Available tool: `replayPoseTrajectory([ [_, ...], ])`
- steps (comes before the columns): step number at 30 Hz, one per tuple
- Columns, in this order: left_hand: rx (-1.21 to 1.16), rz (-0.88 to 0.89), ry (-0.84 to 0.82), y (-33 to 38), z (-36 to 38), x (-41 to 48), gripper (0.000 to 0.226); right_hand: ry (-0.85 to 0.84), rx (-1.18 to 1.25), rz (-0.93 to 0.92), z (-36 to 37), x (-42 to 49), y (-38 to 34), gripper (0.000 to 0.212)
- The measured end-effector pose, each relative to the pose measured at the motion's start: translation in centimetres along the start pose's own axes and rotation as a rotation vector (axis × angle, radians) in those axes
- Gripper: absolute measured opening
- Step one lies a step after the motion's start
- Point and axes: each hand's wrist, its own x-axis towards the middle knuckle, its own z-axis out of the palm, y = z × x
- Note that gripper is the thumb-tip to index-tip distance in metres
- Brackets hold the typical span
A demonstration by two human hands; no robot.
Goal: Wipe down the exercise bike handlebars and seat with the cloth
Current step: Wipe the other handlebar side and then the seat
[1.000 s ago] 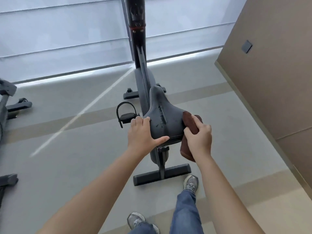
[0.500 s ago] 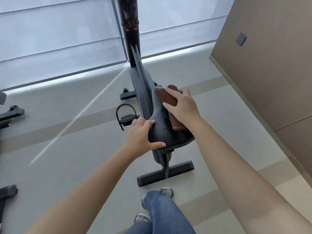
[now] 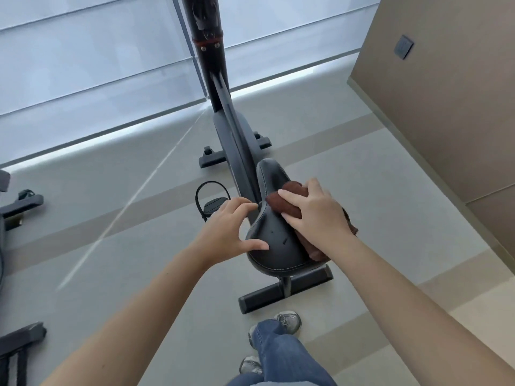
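The exercise bike's black seat (image 3: 274, 240) is at the centre of the view, nose pointing away from me. My right hand (image 3: 316, 215) lies flat on a brown cloth (image 3: 287, 203), pressing it against the seat's right side and middle. My left hand (image 3: 232, 227) curls around the seat's left edge, thumb on the top surface. The bike's black upright post (image 3: 209, 45) rises to the top edge; the handlebars are out of view.
The bike's rear foot bar (image 3: 287, 291) and left pedal with strap (image 3: 211, 203) sit on the grey floor. My jeans leg and grey shoes (image 3: 288, 321) are just behind the bike. Other grey equipment (image 3: 19, 201) stands at far left. A beige wall (image 3: 446, 93) runs along the right.
My right hand carried the cloth from the seat's rear right edge forward to the nose, then slid it back toward the middle. My left hand stayed on the left edge.
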Motion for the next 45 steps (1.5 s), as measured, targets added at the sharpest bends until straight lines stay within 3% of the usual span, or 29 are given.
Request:
replayPoseTrajectory([
  [5, 0.164, 0.017, -0.030, -0.7, -2.0, 2.8, 0.105, -0.068, 0.043, -0.027, 0.4, 5.7, -0.7, 0.046],
  [8, 0.271, 0.051, -0.045, -0.9, -2.5, 4.3, 0.107, -0.131, 0.108, -0.019, -0.6, 3.0, 1.2, 0.045],
  [15, 0.393, 0.201, -0.100, -0.9, -2.7, 7.5, 0.100, -0.028, 0.287, 0.046, -2.1, -4.2, 5.0, 0.040],
  [17, 0.457, 0.244, -0.124, -1.3, -2.9, 8.5, 0.096, -0.089, 0.309, 0.092, -2.4, -1.6, 5.2, 0.040],
  [22, 0.515, 0.344, -0.167, -1.5, -3.1, 9.7, 0.092, -0.431, 0.437, 0.136, -2.9, 4.0, 7.1, 0.042],
  [24, 0.515, 0.369, -0.189, -1.4, -3.1, 10.1, 0.093, -0.467, 0.508, 0.136, -3.3, 3.1, 8.3, 0.041],
  [29, 0.474, 0.398, -0.159, -0.1, -3.2, 11.1, 0.090, -0.302, 0.879, 0.331, -2.9, -1.3, 10.9, 0.037],
  [36, 0.599, 0.549, -0.172, 0.6, -3.6, 12.9, 0.091, -0.161, 0.854, 0.450, -1.7, -0.4, 8.5, 0.033],
  [40, 0.653, 0.649, -0.179, 1.1, -3.8, 13.5, 0.091, 0.059, 0.892, 0.579, -0.9, -2.3, 7.3, 0.035],
  [45, 0.573, 0.625, -0.170, 0.5, -3.8, 13.4, 0.094, 0.367, 0.965, 0.776, 0.4, -4.5, 5.0, 0.035],
])
